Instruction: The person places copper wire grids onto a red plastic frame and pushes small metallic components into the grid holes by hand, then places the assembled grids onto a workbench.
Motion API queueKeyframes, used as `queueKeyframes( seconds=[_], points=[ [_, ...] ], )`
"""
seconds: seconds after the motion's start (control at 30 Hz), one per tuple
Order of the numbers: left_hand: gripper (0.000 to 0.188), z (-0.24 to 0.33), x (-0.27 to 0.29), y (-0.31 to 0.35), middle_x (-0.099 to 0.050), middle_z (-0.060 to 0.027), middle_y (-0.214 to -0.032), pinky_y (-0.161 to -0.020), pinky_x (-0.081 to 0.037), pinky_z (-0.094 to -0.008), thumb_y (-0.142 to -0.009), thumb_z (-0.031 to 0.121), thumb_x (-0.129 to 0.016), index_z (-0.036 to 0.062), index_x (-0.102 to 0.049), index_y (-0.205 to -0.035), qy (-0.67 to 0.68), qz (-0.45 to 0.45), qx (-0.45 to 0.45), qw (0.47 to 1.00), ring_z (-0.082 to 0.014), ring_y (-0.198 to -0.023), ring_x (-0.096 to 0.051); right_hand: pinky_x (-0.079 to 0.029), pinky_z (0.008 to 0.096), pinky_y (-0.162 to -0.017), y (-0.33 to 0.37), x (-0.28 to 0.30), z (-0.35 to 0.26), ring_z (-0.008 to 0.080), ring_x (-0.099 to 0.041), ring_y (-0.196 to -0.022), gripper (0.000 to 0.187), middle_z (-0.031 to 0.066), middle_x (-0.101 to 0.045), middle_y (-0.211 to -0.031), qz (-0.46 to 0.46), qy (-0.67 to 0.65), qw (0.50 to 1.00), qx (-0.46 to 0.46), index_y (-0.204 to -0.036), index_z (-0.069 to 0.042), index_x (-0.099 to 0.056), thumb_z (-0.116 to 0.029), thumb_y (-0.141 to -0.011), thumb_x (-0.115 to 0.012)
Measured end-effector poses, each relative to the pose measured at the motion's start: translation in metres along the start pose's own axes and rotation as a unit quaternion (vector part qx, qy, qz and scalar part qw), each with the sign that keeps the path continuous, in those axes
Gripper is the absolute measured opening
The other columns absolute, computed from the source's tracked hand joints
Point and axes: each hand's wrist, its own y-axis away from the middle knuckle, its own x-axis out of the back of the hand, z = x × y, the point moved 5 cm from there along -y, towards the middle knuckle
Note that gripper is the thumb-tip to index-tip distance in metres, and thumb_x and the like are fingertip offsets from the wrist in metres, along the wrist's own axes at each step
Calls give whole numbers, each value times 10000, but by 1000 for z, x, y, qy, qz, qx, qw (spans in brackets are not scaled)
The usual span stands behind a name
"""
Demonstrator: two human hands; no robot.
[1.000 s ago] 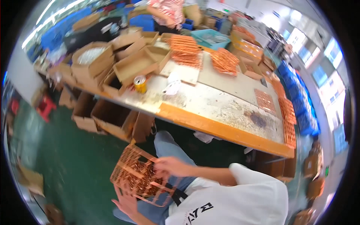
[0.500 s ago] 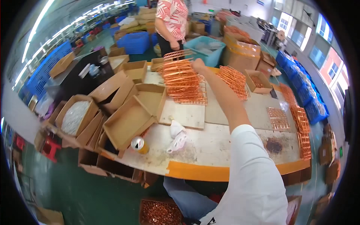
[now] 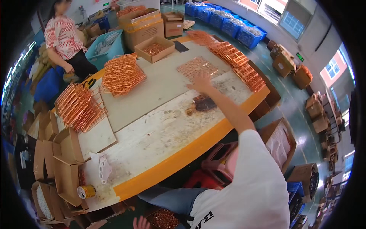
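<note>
My left hand (image 3: 141, 223) is showing loosely spread fingers, nothing visible in them, palm cut off | loose copper pieces (image 3: 164, 218) are lying beside it, container mostly hidden | I'm seemingly at the reach, holding my right hand (image 3: 200, 81) spread, apparently empty, over the copper grid (image 3: 195, 65) lying on the table (image 3: 133, 149); lifting would be needing fingertips under its edge; contact unclear

The right grip (image 3: 201, 82) reaches over a flat copper grid (image 3: 185, 68) on the surface (image 3: 152, 143); the left grip (image 3: 141, 223) is near loose copper pieces (image 3: 164, 219) below
</note>
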Motion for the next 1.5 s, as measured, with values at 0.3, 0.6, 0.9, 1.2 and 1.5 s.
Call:
queueKeyframes(
  seconds=[0.3,0.6,0.9,1.2,1.5],
  points=[
    [458,-10,-130,-61,-496,-202,-1222,-921,-430,-409,-853,217,-535,-6,-427,-1238,-131,19,-73,989,-307,-1128,-500,-491,438,-767,6,45,60,334,-616,-894,458,196,-609,-997,-9,-48,998,31,-1205,-29,-500,-240,-802,-549],
    [680,-88,-280,-101,-300,-139,-1421,-1002,-353,-375,-827,136,-617,57,-233,-1382,-13,-91,-134,987,-250,-1267,-360,-455,330,-920,278,163,-48,233,-549,-1065,415,164,-556,-1143,-162,-846,507,7,-1236,-32,-455,9,-824,-431],
    [545,-135,-98,117,-530,-68,-1009,-781,-534,-318,-767,-83,-600,37,-338,-1229,133,474,-311,813,-171,-905,-578,-319,420,-1041,573,19,-221,287,-395,-1243,495,174,-417,-1332,-825,-524,192,89,-1332,20,-338,-155,-881,-447],
    [458,-233,-7,193,-553,-35,-1031,-760,-527,-310,-809,50,-625,67,-392,-1202,159,519,-288,789,-153,-944,-572,-514,325,-759,702,-68,-353,196,-611,-874,303,107,-604,-1047,-886,-182,249,345,-1115,-6,-525,-166,-860,-563],
    [325,-272,65,186,-598,-73,-770,-537,-494,-268,-711,-12,-693,-10,-483,-959,44,726,-200,657,-143,-646,-597,-529,259,-627,737,-130,-358,143,-628,-723,157,83,-634,-857,-761,-289,338,473,-917,22,-572,-32,-785,-635]
  ],
)
